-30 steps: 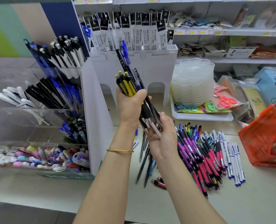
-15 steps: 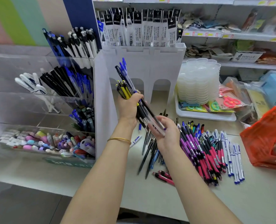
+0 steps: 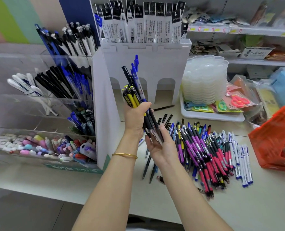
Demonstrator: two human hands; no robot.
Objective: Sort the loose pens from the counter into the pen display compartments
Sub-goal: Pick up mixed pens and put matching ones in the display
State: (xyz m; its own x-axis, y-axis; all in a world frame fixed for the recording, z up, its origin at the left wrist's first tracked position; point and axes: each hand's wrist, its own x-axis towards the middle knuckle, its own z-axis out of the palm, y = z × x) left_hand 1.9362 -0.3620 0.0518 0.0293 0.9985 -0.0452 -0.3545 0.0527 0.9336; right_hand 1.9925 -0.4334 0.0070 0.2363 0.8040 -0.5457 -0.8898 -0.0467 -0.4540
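Note:
My left hand grips a bundle of pens, yellow-black, black and blue ones, pointing up and to the left above the counter. My right hand lies palm up under the bundle's lower tips, touching them with its fingers spread. A large pile of loose pens, purple, pink, black and white-blue, lies on the counter to the right of my hands. The clear tiered pen display stands to the left, with black, blue and white pens in its compartments.
A white divider stand with packaged refills rises behind my hands. A white tray with stacked clear lids and scissors sits at the back right. An orange basket stands at the right edge. Erasers fill the display's lowest tier.
The bundle has tilted more to the left and dropped lower over the counter. My right hand has slid down to its lower tips and opened flat.

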